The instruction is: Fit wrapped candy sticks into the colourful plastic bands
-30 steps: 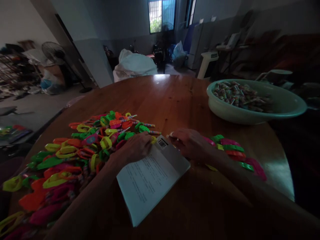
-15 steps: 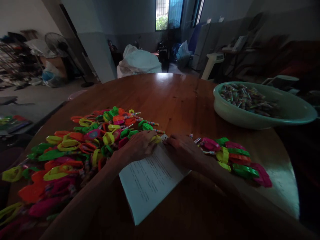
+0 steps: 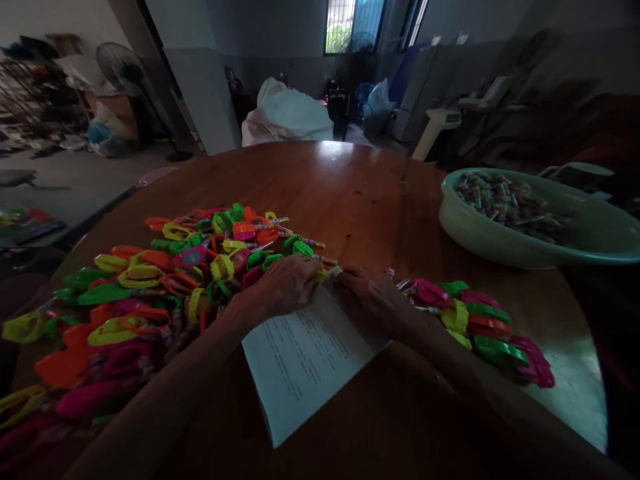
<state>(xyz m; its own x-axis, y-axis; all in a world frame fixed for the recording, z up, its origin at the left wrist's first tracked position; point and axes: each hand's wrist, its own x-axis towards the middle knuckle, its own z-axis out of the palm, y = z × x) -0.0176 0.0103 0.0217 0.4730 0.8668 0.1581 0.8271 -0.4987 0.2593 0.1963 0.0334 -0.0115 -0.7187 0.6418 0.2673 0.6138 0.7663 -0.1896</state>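
Note:
My left hand (image 3: 293,283) has its fingers closed on a yellow plastic toy watch (image 3: 323,275), of which only a little shows at the fingertips. Close beside it, my right hand (image 3: 373,293) is closed with the fingertips at a small whitish piece (image 3: 335,272); dark and blur hide its kind. Both hands are above the far end of a stack of printed paper (image 3: 295,373). To the left spreads a heap of bright toy watches (image 3: 140,277) with wrapped candy tubes attached. A smaller row of them (image 3: 487,323) lies beyond my right forearm.
A pale green basin (image 3: 500,243) holding many small wrapped candy tubes (image 3: 515,203) stands at the right of the round wooden table (image 3: 360,193). Past the far edge are a white cloth-covered bulk (image 3: 287,117) and a standing fan (image 3: 120,67) at the left.
The view has swung slightly left, so the scene sits further right. Both hands stay together over the top of the paper, with only slight finger movement.

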